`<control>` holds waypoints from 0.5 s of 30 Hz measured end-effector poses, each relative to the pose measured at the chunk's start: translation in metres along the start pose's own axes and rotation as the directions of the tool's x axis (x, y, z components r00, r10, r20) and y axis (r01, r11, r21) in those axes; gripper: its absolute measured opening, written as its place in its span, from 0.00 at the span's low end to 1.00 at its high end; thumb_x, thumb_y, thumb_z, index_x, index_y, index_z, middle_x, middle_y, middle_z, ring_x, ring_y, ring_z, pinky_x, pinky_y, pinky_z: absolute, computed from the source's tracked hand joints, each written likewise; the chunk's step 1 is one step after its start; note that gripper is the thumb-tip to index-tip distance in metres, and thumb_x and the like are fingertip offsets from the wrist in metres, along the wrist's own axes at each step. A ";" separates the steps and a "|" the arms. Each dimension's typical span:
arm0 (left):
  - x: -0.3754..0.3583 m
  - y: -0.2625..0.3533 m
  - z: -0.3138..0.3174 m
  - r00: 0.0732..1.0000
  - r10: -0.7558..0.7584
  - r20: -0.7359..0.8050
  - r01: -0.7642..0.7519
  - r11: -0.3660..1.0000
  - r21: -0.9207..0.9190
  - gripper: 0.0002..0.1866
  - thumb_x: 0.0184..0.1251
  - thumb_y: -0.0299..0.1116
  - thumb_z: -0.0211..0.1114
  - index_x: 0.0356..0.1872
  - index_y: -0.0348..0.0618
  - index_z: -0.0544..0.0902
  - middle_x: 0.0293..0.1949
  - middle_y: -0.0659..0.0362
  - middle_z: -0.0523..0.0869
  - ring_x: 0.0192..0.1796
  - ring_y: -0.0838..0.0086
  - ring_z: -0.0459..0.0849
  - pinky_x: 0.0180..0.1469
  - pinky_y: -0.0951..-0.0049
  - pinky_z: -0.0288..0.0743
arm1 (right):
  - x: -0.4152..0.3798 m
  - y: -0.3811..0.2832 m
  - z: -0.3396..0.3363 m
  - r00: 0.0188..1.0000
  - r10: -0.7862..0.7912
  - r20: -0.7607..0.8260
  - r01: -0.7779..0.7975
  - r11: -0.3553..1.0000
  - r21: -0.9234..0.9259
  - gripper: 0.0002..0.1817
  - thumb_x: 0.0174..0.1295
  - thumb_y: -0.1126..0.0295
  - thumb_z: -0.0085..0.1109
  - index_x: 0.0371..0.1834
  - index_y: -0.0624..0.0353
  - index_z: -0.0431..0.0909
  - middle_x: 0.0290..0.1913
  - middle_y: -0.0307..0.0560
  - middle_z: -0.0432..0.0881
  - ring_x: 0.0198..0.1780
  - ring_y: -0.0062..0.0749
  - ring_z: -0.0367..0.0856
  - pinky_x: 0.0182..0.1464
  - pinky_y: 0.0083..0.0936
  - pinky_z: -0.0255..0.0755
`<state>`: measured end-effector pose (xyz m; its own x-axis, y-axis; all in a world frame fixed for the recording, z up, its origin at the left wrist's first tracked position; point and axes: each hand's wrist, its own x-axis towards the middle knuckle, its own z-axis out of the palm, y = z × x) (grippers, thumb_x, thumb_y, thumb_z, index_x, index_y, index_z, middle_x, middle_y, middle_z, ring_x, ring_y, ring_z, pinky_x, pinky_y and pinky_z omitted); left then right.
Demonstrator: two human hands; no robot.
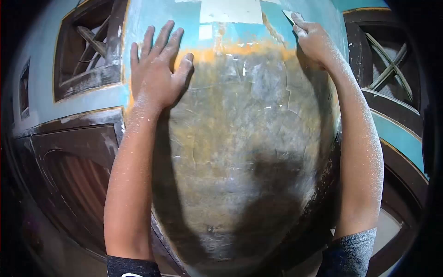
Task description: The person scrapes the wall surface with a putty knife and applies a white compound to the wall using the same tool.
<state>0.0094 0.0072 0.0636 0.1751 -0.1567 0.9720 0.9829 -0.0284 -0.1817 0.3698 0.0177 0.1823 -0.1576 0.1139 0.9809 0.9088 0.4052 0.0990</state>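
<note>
My left hand (159, 69) lies against the wall with its fingers spread, holding nothing. Up at the right, my right hand (311, 41) grips a thin, flat, pale scraper (289, 16), whose edge is at the painted surface. Between the hands the wall has turquoise paint (240, 33) at the top, an orange band (249, 49) below it and a large bare grey-brown area (230, 129) with cracks. Pale rectangular patches (230, 11) show near the top. White dust covers both forearms.
A dark window frame with crossed bars (92, 41) is at the upper left, another (390, 69) at the right. Below the left one stands a brown door (78, 171) with an arched panel. My shadow falls on the lower wall.
</note>
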 end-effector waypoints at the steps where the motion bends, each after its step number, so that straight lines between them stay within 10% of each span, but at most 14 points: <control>1: -0.001 -0.002 0.002 1.000 0.006 -0.018 -0.006 1.000 -0.004 0.31 0.78 0.54 0.57 0.79 0.63 0.72 0.84 0.68 0.65 0.86 0.59 0.56 0.85 0.44 0.43 | -0.002 0.001 0.001 1.000 0.002 0.012 -0.002 1.000 -0.003 0.21 0.74 0.59 0.54 0.65 0.52 0.83 0.56 0.67 0.86 0.60 0.65 0.84 0.66 0.50 0.76; 8: -0.003 -0.002 0.000 1.000 0.001 -0.013 -0.001 1.000 0.014 0.30 0.79 0.53 0.57 0.80 0.66 0.72 0.83 0.68 0.65 0.86 0.58 0.56 0.85 0.45 0.44 | -0.033 -0.060 -0.020 0.937 0.304 0.175 -0.320 0.945 0.072 0.21 0.73 0.64 0.51 0.65 0.56 0.83 0.47 0.67 0.89 0.47 0.63 0.90 0.58 0.49 0.83; 10: -0.003 -0.001 -0.001 1.000 0.001 -0.012 -0.001 1.000 0.004 0.30 0.79 0.52 0.58 0.80 0.64 0.72 0.83 0.67 0.65 0.86 0.57 0.56 0.85 0.45 0.44 | -0.026 -0.041 -0.006 0.989 0.131 0.066 -0.134 0.990 0.036 0.21 0.74 0.64 0.50 0.64 0.59 0.83 0.51 0.68 0.88 0.50 0.64 0.89 0.60 0.51 0.81; 11: -0.003 -0.001 -0.002 1.000 -0.002 -0.002 0.002 1.000 0.010 0.30 0.79 0.51 0.58 0.80 0.64 0.71 0.83 0.66 0.65 0.86 0.57 0.56 0.85 0.45 0.44 | -0.022 -0.063 -0.024 0.900 0.352 0.256 -0.394 0.909 0.137 0.21 0.74 0.62 0.51 0.63 0.60 0.83 0.57 0.69 0.85 0.57 0.64 0.86 0.64 0.53 0.79; 15: -0.002 -0.001 -0.003 1.000 -0.005 0.017 0.005 1.000 0.013 0.30 0.79 0.51 0.58 0.80 0.63 0.71 0.83 0.66 0.65 0.86 0.57 0.56 0.85 0.44 0.44 | -0.012 -0.045 -0.006 0.985 0.151 0.086 -0.151 0.989 -0.002 0.20 0.73 0.64 0.53 0.62 0.60 0.83 0.61 0.68 0.83 0.62 0.64 0.83 0.67 0.53 0.77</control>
<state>0.0079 0.0042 0.0611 0.1712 -0.1397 0.9753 0.9844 -0.0166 -0.1752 0.3329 -0.0070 0.1670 -0.0513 0.2511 0.9666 0.9230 0.3814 -0.0501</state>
